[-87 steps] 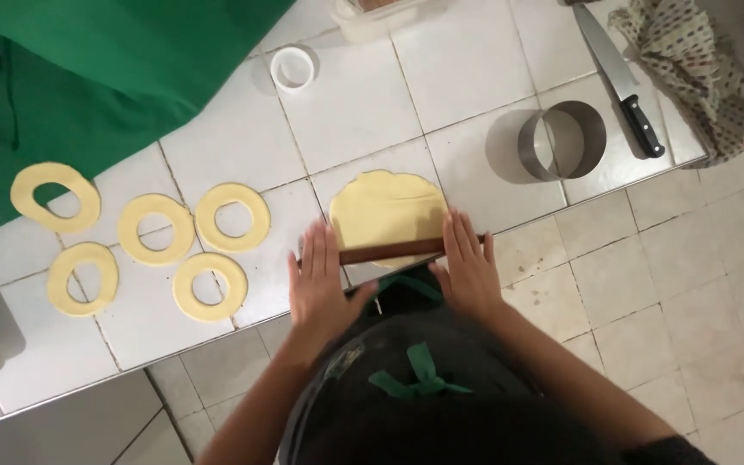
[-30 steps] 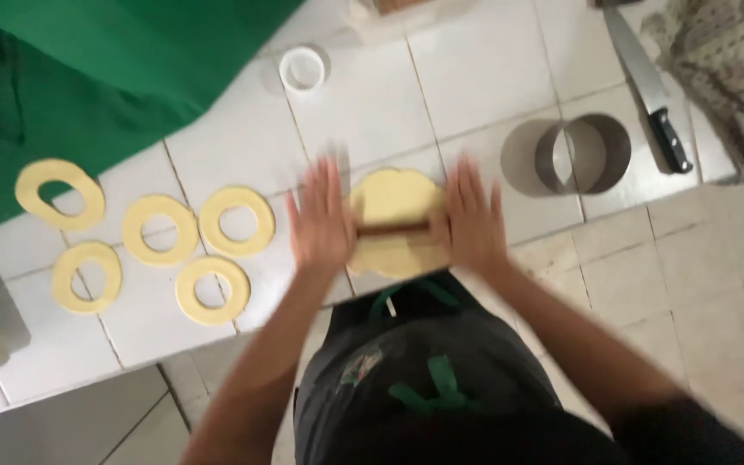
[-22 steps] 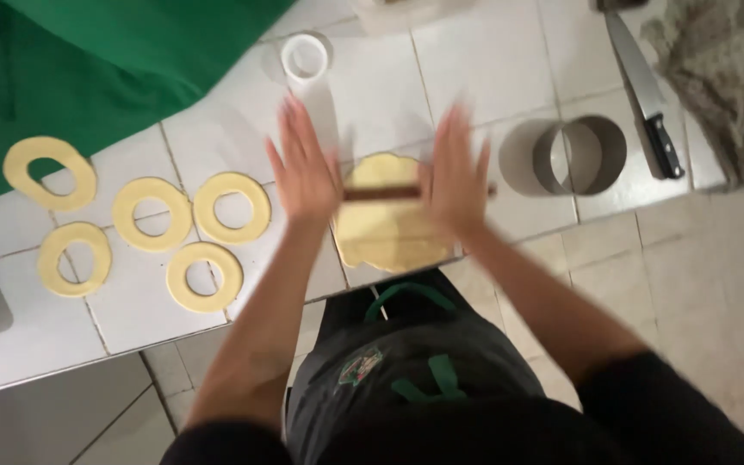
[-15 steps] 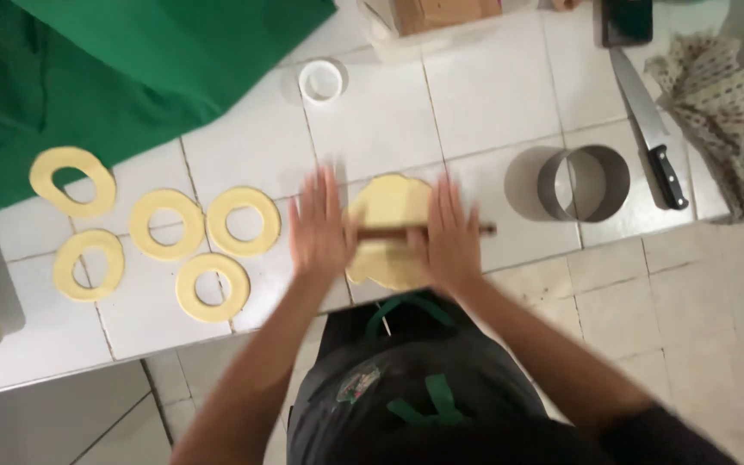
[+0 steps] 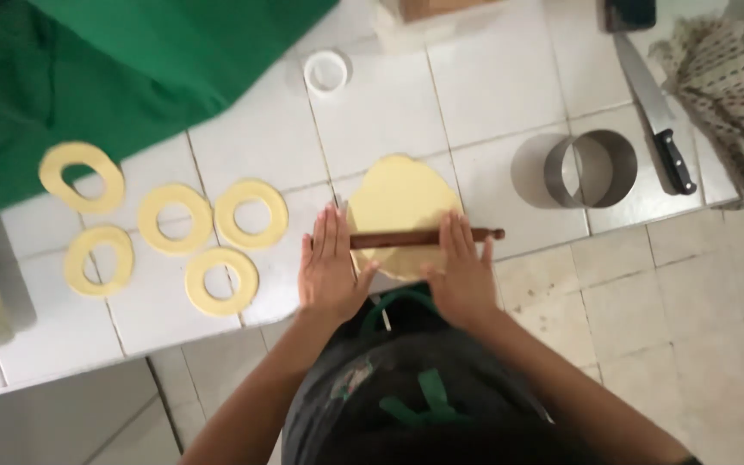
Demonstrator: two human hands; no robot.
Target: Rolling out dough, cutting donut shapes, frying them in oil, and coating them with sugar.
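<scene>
A thin brown rolling pin (image 5: pixel 406 238) lies across the near part of a flat yellow dough sheet (image 5: pixel 402 198) on the white tiled counter (image 5: pixel 492 95). My left hand (image 5: pixel 331 265) rests flat on the pin's left end, fingers stretched out. My right hand (image 5: pixel 462 269) presses flat on the pin right of the middle, and the pin's tip sticks out past it. Both palms lie on the pin without curling round it.
Several yellow dough rings (image 5: pixel 221 226) lie at the left. A metal ring cutter (image 5: pixel 592 168) stands right of the dough, a knife (image 5: pixel 658 116) and a patterned cloth (image 5: pixel 725 95) beyond it. A small white round cutter (image 5: pixel 326 71) and a green cloth (image 5: pixel 105 69) lie further back.
The pin and both hands rolled away over the dough, then back toward me to its near edge. The dough sheet has grown longer.
</scene>
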